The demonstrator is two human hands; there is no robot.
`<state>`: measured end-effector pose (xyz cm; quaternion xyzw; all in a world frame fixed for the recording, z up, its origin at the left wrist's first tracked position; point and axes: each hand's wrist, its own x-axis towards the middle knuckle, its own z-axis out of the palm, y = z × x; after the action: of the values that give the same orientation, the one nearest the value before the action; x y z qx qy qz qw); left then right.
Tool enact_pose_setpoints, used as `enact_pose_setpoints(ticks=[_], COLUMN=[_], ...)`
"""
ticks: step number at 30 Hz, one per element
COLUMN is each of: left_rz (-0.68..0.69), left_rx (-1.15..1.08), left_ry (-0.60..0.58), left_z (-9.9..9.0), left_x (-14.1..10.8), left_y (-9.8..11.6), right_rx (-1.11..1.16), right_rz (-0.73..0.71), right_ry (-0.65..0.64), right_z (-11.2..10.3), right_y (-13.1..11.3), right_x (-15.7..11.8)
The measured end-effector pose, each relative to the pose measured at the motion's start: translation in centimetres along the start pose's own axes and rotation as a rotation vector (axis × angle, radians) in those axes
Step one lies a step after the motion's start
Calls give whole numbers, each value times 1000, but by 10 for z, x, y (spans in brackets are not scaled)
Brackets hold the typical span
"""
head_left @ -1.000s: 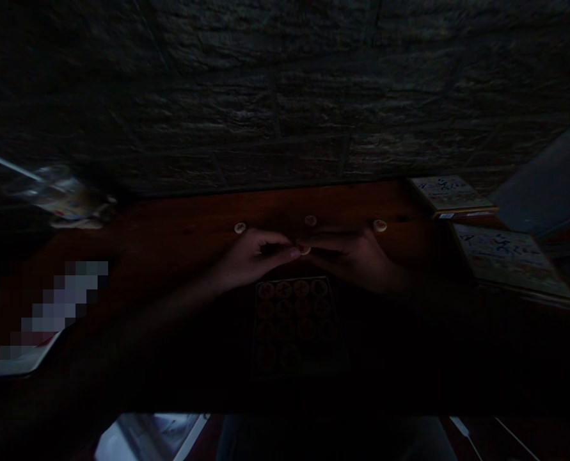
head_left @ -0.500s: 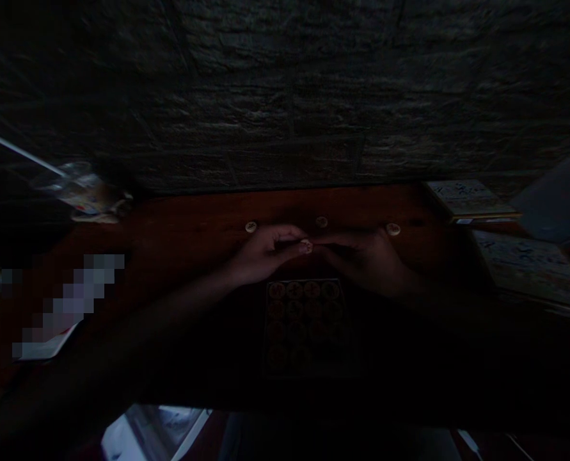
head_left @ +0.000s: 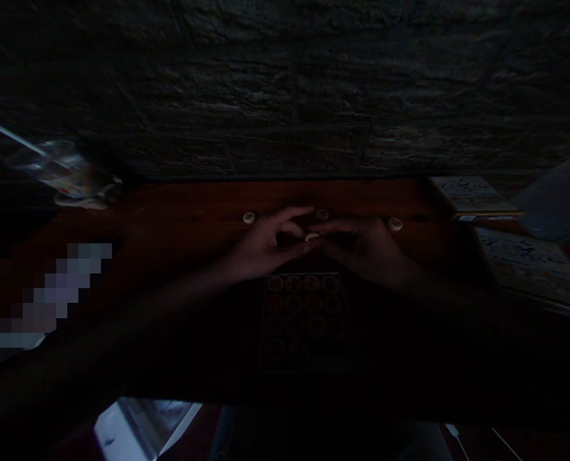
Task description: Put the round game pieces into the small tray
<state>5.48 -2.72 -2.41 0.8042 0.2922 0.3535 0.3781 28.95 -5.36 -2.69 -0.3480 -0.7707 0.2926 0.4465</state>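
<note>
Between the fingertips of both hands is a small round pale piece [head_left: 311,237]. My left hand [head_left: 270,240] pinches it from the left, its index finger stretched above it. From the right, the fingertips of my right hand [head_left: 368,246] touch the same piece. Three round pieces with characters lie on the wooden table behind the hands: a left piece [head_left: 249,218], a middle piece [head_left: 322,214] and a right piece [head_left: 395,224]. Nearer me, in deep shadow, a square tray [head_left: 264,314] holds several round pieces in rows.
Two flat boxes lie at the right, a back box [head_left: 474,195] and a front box [head_left: 534,266]. A plastic cup [head_left: 68,176] with a straw stands at the left, behind a blurred-out object [head_left: 54,301]. A stone wall [head_left: 285,89] rises behind the table.
The held piece has tilted, so its edge shows more. My left index finger has lifted away from it, and my right fingertips have closed in on it. The view has shifted slightly.
</note>
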Motion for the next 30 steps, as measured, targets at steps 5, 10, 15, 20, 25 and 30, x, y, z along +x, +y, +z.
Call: enact_pose_setpoints(ticks=[5, 10, 15, 20, 25, 30], left_rz=[-41, -43, -33, -51, -97, -96], left_rx=[-87, -129, -154, -143, -148, -152], left_ry=[57, 58, 20, 34, 79, 128], left_z=[0, 1, 0, 2, 1, 1], left_x=[2, 4, 3, 2, 2, 2], left_y=[5, 5, 5, 8, 7, 7], right_rx=[136, 219, 266, 214, 154, 256], right_rz=[117, 178, 268, 237, 189, 217], right_ry=[-68, -66, -92, -132, -142, -69], right_z=[0, -1, -2, -2, -1, 2], right_y=[2, 1, -2, -5, -7, -4], right_x=[1, 1, 3, 3, 3, 3])
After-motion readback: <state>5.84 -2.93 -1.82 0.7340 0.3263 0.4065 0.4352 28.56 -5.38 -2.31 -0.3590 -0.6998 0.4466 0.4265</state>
